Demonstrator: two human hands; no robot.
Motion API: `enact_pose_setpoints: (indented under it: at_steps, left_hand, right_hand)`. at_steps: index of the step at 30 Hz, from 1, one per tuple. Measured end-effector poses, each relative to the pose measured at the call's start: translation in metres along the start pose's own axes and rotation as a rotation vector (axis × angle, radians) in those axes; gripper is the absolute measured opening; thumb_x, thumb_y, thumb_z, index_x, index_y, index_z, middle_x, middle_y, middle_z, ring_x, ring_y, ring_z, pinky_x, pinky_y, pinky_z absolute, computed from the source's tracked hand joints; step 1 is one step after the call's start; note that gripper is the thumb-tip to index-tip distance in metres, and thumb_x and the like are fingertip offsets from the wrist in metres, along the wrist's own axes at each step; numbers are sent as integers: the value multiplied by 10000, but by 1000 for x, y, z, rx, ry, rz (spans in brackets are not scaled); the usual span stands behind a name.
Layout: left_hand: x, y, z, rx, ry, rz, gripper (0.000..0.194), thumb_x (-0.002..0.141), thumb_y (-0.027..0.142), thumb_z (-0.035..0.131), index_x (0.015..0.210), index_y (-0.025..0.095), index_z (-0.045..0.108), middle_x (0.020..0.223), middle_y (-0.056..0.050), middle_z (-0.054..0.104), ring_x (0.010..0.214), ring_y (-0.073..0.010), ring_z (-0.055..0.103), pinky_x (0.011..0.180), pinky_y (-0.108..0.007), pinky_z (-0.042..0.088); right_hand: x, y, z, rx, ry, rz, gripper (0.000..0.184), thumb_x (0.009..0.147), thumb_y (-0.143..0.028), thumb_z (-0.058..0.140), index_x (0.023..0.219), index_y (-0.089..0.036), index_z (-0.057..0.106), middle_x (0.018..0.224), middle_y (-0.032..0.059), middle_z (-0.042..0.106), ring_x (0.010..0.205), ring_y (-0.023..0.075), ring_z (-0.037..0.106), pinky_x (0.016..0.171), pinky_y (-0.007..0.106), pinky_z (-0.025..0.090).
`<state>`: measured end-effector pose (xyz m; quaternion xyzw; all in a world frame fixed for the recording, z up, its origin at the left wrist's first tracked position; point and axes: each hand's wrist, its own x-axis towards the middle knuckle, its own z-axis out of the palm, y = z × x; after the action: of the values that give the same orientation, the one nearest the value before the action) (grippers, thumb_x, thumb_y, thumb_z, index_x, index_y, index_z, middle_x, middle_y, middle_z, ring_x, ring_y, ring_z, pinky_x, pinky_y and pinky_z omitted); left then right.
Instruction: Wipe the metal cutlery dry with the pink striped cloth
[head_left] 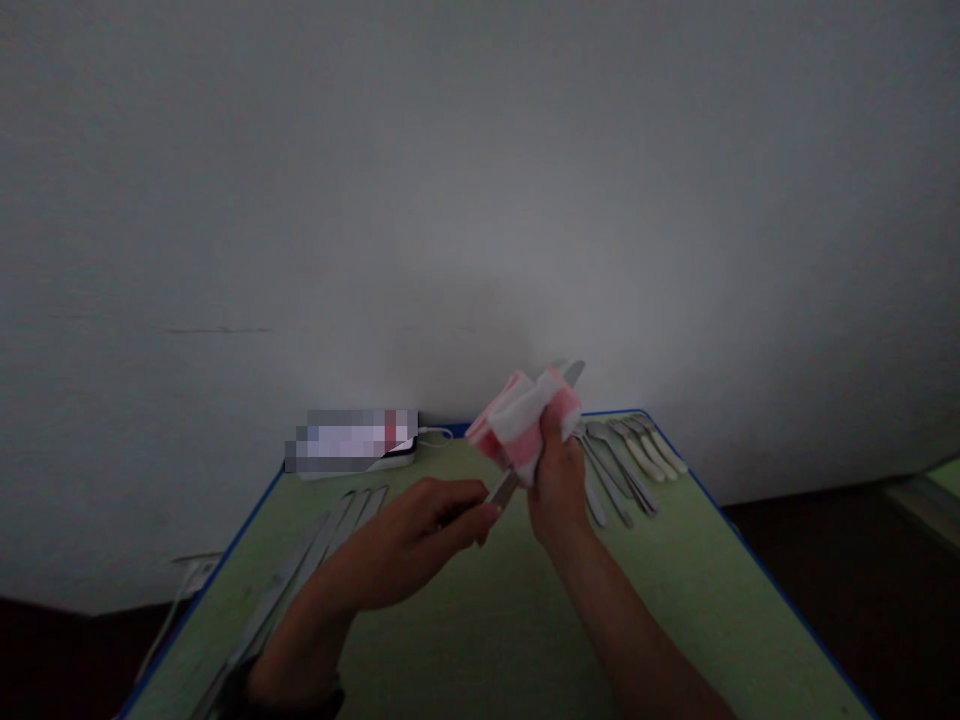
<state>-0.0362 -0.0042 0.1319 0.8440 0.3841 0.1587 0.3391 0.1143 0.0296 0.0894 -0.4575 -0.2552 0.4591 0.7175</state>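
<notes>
My left hand [424,540] is closed on the lower part of a table knife [503,489], which slants up and to the right over the table. With my right hand [559,478] I grip a pink and white cloth [517,418] folded around the blade. The knife's rounded tip shows above the cloth; the middle of the blade is hidden inside it. Several long metal knives [330,530] lie side by side at the left, partly covered by my left forearm. Close beyond my right hand lie several metal spoons [611,465].
Pale-handled cutlery [649,455] lies by the right edge of the green table [457,640]. At the back left is a phone-like device [352,445], partly blurred, with a white cable [439,434]. A grey wall [465,200] stands directly behind the blue-edged table.
</notes>
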Motion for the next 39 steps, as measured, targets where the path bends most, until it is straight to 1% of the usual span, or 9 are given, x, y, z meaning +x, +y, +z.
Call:
enact_pose_setpoints:
  at_steps: [5, 9, 13, 17, 22, 27, 31, 35, 39]
  left_hand:
    - [-8, 2, -7, 22, -133, -8, 380, 925, 421, 359, 732, 182, 582, 651, 32, 537, 623, -107, 500, 589, -216, 364]
    - [-1, -1, 2, -114, -253, -98, 363, 918, 417, 338, 785, 175, 572, 663, 23, 553, 575, -100, 499, 527, -206, 369]
    - [15, -3, 26, -202, -72, -186, 335, 936, 407, 269, 799, 178, 471, 630, 35, 505, 525, -98, 460, 498, -211, 366]
    - [22, -1, 34, -142, 50, -140, 358, 948, 405, 251, 738, 188, 442, 605, 37, 499, 557, -109, 472, 566, -237, 371]
    - [12, 4, 19, -185, 14, -145, 398, 945, 420, 267, 661, 188, 423, 561, 52, 462, 520, -98, 445, 539, -226, 351]
    - [6, 7, 12, -228, -16, -171, 415, 937, 441, 275, 715, 180, 510, 552, 63, 438, 511, -88, 428, 519, -200, 345]
    - [10, 8, 13, -228, -48, -202, 443, 931, 448, 262, 710, 174, 530, 528, 59, 435, 487, -88, 422, 495, -198, 341]
    - [13, 5, 14, -219, -26, -216, 441, 927, 440, 254, 683, 175, 510, 500, 61, 403, 468, -90, 410, 481, -198, 347]
    - [11, 3, 12, -176, 1, -230, 435, 921, 444, 253, 687, 179, 508, 508, 59, 393, 482, -95, 420, 486, -196, 358]
  right_hand:
    - [30, -10, -17, 148, 94, -75, 406, 734, -498, 576, 897, -129, 622, 776, 38, 637, 594, 113, 528, 515, 224, 401]
    - [22, -3, -13, 50, 146, -124, 451, 768, -541, 510, 867, -116, 624, 730, 40, 626, 578, 119, 514, 505, 230, 389]
    - [1, 6, -3, -176, 55, -142, 490, 787, -569, 471, 814, -102, 618, 606, 8, 551, 503, 103, 430, 448, 222, 324]
    - [0, 4, -6, -274, 35, -167, 472, 771, -584, 484, 678, -128, 561, 524, -33, 433, 470, 90, 348, 415, 223, 261]
    - [18, -7, -16, -196, 34, -160, 473, 722, -608, 529, 631, -144, 519, 502, -49, 400, 455, 77, 307, 416, 222, 241]
    - [32, -15, -23, -137, 58, -156, 505, 695, -622, 548, 704, -118, 587, 512, -33, 467, 470, 92, 369, 450, 237, 286]
    - [21, -12, -18, -236, 115, -144, 521, 741, -630, 483, 688, -121, 584, 521, -21, 483, 453, 93, 365, 418, 237, 267]
    - [0, 3, -6, -374, 9, -127, 500, 774, -608, 457, 606, -144, 541, 482, -28, 437, 437, 87, 343, 394, 229, 245]
    - [-1, 15, -3, -339, -38, -88, 471, 763, -586, 498, 555, -163, 507, 467, -33, 427, 430, 85, 341, 381, 227, 236]
